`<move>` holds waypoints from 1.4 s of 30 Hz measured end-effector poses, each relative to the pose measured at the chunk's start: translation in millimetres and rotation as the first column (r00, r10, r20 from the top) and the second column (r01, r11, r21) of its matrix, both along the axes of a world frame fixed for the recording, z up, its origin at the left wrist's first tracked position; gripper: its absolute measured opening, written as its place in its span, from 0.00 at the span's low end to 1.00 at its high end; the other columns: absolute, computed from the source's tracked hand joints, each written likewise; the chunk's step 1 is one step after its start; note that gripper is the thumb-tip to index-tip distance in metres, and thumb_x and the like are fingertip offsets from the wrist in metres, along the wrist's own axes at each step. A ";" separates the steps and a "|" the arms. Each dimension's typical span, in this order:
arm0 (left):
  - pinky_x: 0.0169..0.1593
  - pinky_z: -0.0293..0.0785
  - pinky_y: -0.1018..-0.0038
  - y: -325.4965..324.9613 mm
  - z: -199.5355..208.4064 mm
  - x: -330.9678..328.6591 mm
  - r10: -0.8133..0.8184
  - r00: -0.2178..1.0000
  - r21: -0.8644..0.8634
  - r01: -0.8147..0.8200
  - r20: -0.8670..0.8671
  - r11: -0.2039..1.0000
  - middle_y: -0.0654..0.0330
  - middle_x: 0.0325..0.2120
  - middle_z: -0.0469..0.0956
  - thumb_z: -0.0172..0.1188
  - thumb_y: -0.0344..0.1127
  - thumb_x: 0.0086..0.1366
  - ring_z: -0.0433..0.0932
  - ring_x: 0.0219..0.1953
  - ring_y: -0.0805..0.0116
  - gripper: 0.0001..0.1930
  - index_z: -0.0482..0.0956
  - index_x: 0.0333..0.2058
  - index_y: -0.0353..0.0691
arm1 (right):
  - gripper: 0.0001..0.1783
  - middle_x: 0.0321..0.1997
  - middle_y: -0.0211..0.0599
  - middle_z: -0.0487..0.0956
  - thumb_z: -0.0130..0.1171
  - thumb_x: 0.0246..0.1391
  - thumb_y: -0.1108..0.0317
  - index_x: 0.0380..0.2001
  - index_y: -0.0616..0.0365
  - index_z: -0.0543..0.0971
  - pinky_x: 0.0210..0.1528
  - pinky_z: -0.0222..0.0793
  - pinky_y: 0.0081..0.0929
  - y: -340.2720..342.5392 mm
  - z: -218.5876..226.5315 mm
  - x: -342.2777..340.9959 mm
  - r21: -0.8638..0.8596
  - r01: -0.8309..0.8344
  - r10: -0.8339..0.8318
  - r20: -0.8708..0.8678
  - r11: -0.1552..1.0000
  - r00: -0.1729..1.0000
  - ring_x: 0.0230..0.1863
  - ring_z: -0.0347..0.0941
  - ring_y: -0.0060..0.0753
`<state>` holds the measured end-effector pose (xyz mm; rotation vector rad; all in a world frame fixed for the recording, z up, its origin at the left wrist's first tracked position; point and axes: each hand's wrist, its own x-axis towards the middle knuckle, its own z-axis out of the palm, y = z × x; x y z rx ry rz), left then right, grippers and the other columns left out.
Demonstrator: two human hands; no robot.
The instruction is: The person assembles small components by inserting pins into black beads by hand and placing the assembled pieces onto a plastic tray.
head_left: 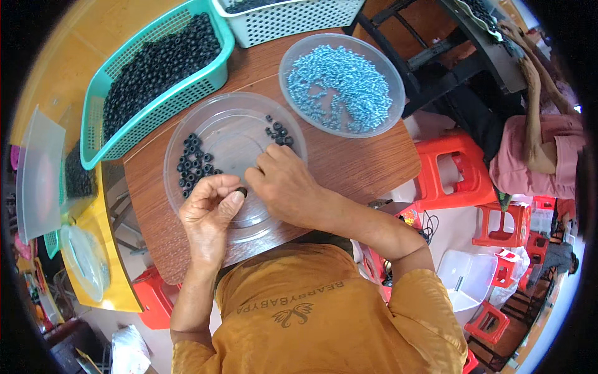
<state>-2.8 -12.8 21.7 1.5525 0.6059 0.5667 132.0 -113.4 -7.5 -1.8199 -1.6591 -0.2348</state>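
Observation:
Between the thumb and finger of my left hand [208, 209] is a small black ring-shaped piece [242, 192], held over the near part of a shallow clear round tray [233, 134]. My right hand [283, 184] is closed just to its right, knuckles up; its curled fingers hide whatever they may pinch. Loose black ring-shaped pieces [194, 165] lie in the tray on the left, and a smaller group [279, 133] sits beyond my right hand. Behind and to the right, a clear round bowl [399, 106] contains many small shiny blue pieces [349, 78].
A teal basket [152, 148] full of black pieces stands at the far left of the brown table [380, 165], with a white perforated basket [293, 23] beside it. Red stools [451, 171] are on the right. Another person in pink [536, 153] works at the far right.

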 end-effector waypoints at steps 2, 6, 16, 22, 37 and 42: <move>0.37 0.70 0.84 3.6 -6.8 -1.3 0.006 0.999 -0.300 0.005 0.035 0.954 0.60 0.29 0.79 0.64 0.23 0.56 0.76 0.31 0.76 0.09 0.78 0.37 0.32 | 0.05 0.24 0.39 0.68 0.55 0.38 0.71 0.21 0.58 0.70 0.34 0.62 0.37 -1.1 0.4 2.2 -0.033 0.015 -0.013 0.060 0.999 0.998 0.32 0.64 0.42; 0.32 0.73 0.79 4.9 -11.4 1.0 -0.006 0.998 -0.548 0.040 0.063 0.836 0.55 0.28 0.80 0.64 0.24 0.57 0.78 0.27 0.71 0.08 0.78 0.36 0.31 | 0.04 0.24 0.37 0.68 0.55 0.38 0.72 0.19 0.57 0.71 0.33 0.62 0.35 -6.0 2.9 6.8 -0.012 0.020 -0.019 0.060 1.000 0.998 0.32 0.64 0.41; 0.33 0.74 0.78 6.6 -19.5 3.0 -0.020 0.993 -0.665 0.091 0.113 0.742 0.52 0.30 0.80 0.62 0.23 0.58 0.78 0.28 0.69 0.07 0.77 0.35 0.30 | 0.05 0.25 0.39 0.74 0.59 0.42 0.77 0.26 0.56 0.79 0.34 0.66 0.39 -60.7 21.9 106.9 -0.006 0.393 -0.393 0.039 0.919 0.919 0.32 0.70 0.45; 0.33 0.74 0.78 6.7 -21.2 9.1 -0.040 0.994 -0.703 0.097 0.098 0.704 0.51 0.30 0.80 0.63 0.23 0.57 0.78 0.28 0.68 0.07 0.78 0.35 0.30 | 0.04 0.24 0.40 0.75 0.60 0.42 0.72 0.25 0.54 0.81 0.35 0.67 0.42 -49.6 9.9 142.9 -0.193 0.363 -0.353 0.086 0.912 0.932 0.33 0.71 0.47; 0.30 0.71 0.78 9.5 -22.5 11.8 -0.007 0.998 -0.717 0.051 0.064 0.695 0.49 0.30 0.80 0.62 0.23 0.57 0.75 0.25 0.68 0.06 0.77 0.34 0.30 | 0.02 0.24 0.36 0.75 0.62 0.44 0.69 0.24 0.54 0.80 0.36 0.67 0.39 -41.8 7.5 161.1 -0.149 0.345 -0.331 0.115 0.926 0.937 0.34 0.72 0.43; 0.30 0.73 0.78 10.1 -25.0 11.2 0.006 0.999 -0.720 0.034 0.052 0.693 0.50 0.30 0.80 0.62 0.23 0.57 0.76 0.25 0.69 0.06 0.77 0.34 0.30 | 0.04 0.25 0.36 0.73 0.64 0.41 0.71 0.25 0.53 0.81 0.36 0.66 0.39 -35.8 4.7 154.1 -0.223 0.285 -0.269 0.101 0.932 0.958 0.34 0.70 0.43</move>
